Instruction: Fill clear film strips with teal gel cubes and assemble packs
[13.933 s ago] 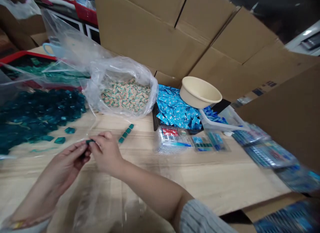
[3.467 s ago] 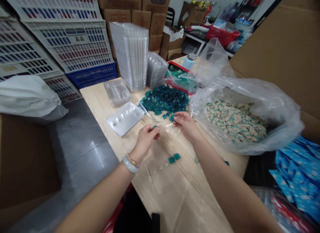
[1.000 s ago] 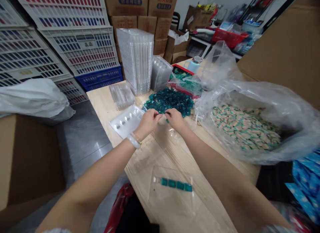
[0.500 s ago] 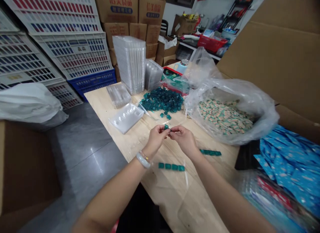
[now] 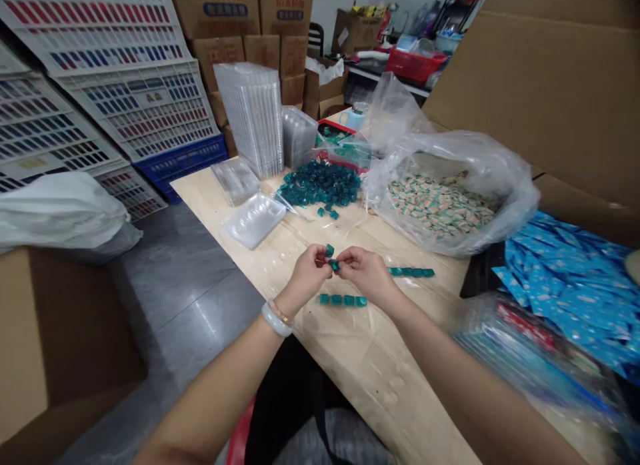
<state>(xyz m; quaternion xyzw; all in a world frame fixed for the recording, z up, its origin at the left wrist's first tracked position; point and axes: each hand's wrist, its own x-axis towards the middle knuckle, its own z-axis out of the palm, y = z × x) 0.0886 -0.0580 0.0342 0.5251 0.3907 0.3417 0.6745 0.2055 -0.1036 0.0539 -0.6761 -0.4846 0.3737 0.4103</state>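
Observation:
Over the middle of the wooden table [image 5: 295, 272], both hands meet at the fingertips. My left hand [image 5: 306, 273] is closed on a small dark-green cube-like piece [image 5: 329, 250] that sticks up from its fingers. A second green piece [image 5: 334, 265] sits between the two hands, and the fingers of my right hand [image 5: 363, 272] pinch it. Nearer me lies a short row of green pieces [image 5: 343, 300]. Another row [image 5: 413, 272] lies to the right, partly behind my right wrist. Beyond the hands is a heap of the same dark-green pieces [image 5: 320, 184], with two loose ones in front.
A clear blister tray [image 5: 256, 220] and tall tray stacks [image 5: 253, 118] stand at the left back. On the right are an open plastic bag [image 5: 515, 185] of small beige-green packets [image 5: 440, 202] and blue printed packaging [image 5: 570, 285]. Crates [image 5: 145, 105] and cartons [image 5: 220, 58] rise behind.
The view has tilted and shifted slightly. A green piece now shows between the fingertips of both hands, and the one in my left hand stands out more.

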